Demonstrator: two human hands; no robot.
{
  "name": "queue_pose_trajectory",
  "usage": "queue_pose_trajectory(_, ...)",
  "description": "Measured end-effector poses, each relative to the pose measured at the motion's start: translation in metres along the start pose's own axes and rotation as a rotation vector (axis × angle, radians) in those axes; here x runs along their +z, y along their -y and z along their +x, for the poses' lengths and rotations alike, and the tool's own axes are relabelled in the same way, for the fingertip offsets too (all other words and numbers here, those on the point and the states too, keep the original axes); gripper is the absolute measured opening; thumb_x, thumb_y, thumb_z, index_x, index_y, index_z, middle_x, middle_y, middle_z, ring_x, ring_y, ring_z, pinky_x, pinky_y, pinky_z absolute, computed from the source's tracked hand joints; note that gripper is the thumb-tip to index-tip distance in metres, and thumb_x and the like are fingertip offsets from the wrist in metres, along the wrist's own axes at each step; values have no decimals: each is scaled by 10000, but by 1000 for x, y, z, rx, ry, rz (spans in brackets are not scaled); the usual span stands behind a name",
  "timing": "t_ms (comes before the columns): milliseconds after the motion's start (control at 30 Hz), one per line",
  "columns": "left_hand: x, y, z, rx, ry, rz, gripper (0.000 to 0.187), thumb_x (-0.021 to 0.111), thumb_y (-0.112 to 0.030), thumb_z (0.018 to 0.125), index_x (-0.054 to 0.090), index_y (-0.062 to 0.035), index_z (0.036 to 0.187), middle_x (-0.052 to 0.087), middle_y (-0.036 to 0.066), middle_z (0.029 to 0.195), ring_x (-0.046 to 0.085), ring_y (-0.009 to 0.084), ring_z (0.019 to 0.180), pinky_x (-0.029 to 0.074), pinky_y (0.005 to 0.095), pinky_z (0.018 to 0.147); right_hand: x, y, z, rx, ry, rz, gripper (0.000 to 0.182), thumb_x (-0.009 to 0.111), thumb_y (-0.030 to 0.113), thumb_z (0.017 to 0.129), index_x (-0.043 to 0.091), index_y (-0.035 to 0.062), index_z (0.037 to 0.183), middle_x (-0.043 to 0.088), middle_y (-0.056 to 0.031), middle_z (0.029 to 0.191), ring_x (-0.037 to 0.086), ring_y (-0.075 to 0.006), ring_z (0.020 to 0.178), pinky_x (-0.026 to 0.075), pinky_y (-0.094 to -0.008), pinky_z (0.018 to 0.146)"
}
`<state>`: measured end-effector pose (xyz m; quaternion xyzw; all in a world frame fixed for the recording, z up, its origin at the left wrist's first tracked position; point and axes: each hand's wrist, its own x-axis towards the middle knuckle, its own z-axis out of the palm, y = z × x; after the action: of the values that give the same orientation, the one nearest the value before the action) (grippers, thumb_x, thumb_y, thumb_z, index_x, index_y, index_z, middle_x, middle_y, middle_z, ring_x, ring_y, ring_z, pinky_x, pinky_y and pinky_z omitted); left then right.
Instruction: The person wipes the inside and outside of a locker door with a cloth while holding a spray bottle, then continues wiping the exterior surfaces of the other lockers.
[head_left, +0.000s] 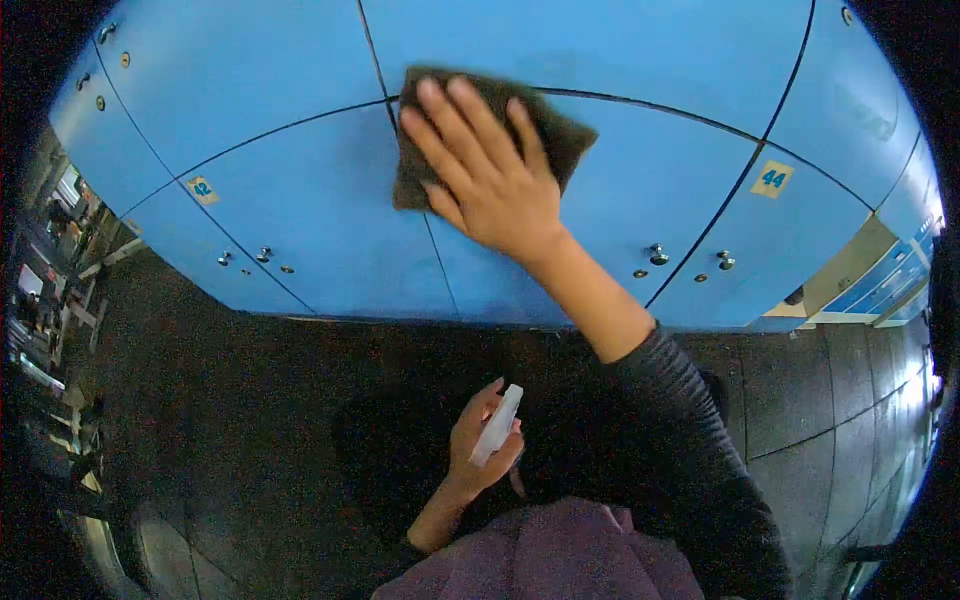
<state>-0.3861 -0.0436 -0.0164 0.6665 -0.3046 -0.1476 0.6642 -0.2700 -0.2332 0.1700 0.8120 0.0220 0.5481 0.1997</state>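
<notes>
My right hand (490,180) presses a dark brown cloth (570,135) against the blue locker doors (560,260), over the seam where several doors meet. Its fingers are spread on top of the cloth, with the thumb out to the left. Lower down, in front of my body, my left hand (470,445) is closed round what looks like a spray bottle (497,428). Only its white top shows; the lower part is hidden by the hand and the dark.
Number stickers 42 (202,190) and 44 (773,179) mark the doors. A round metal knob (657,255) sticks out above a small lock (640,273). Dark floor tiles (800,440) lie below the lockers. Cluttered shelving (60,270) stands at far left.
</notes>
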Motion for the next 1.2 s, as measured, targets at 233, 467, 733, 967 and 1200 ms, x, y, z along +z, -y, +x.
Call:
queue_pose_trajectory(233,0,6,-3,23,-54,57,579,631,-13,741,430,-34,1283,585,111,977,613,182,832,501,311,753,31,40,-131,-437,386,-133,662,490,353,825,276,208,1435,216,23,1507,185,-176,1390,77,-470,1122)
queue_pose_trajectory(467,-2,5,-6,-47,-74,-44,574,608,-38,737,427,-26,1282,599,135,977,617,204,843,503,317,777,54,58,-263,-511,684,61,719,497,328,827,169,240,1460,91,60,1530,69,-153,1408,98,-472,1131)
queue_pose_trajectory(733,-2,12,-9,5,-103,-52,564,592,-26,756,414,-26,1292,601,146,999,615,190,865,494,313,798,11,17,-98,-156,262,79,642,507,488,833,336,254,1407,255,23,1490,218,-180,1373,134,-502,1097)
queue_pose_trajectory(967,-3,1,-6,28,-29,-50,609,604,-3,744,392,-29,1314,576,145,1044,619,167,838,506,311,776,-12,-28,43,96,-231,136,718,590,486,727,390,222,1365,298,-44,1464,272,-229,1344,149,-552,1064)
queue_pose_trajectory(1200,0,-3,0,92,-13,99,600,609,-13,755,393,-28,1315,584,140,1035,613,169,857,506,305,772,18,23,-46,-173,82,-14,604,471,349,842,340,164,1401,271,-36,1485,231,-187,1375,124,-450,1113)
